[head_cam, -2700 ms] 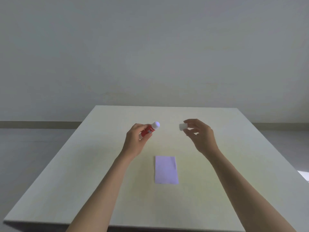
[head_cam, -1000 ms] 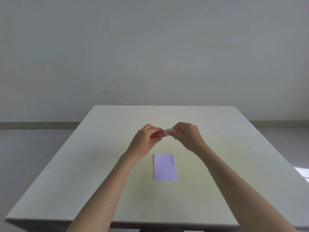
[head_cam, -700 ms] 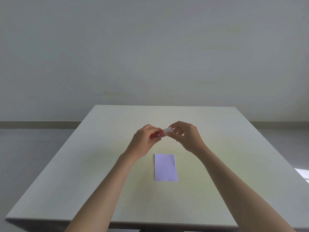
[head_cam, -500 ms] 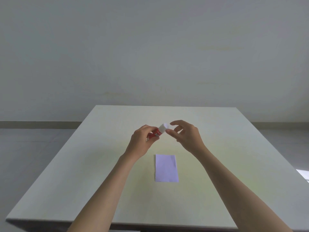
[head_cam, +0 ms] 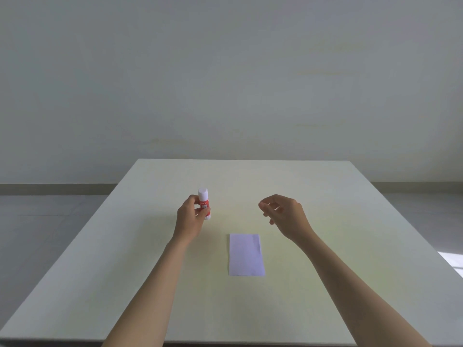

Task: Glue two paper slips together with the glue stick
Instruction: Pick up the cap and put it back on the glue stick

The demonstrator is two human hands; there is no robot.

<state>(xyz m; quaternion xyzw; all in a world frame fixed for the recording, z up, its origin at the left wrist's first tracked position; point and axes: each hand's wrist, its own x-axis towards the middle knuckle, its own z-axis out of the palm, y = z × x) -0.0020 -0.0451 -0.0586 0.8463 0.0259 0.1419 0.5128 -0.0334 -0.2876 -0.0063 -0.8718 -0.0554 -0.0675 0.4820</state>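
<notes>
One glue stick (head_cam: 204, 204) stands upright in my left hand (head_cam: 190, 219), white cap up, long axis vertical, fingers wrapped round its red body above the table (head_cam: 105, 259). Nearer me and right of it, one pale paper slip (head_cam: 246, 254) lies flat, lengthwise away from me. My right hand (head_cam: 285, 215) hovers loosely curled, holding nothing.
</notes>
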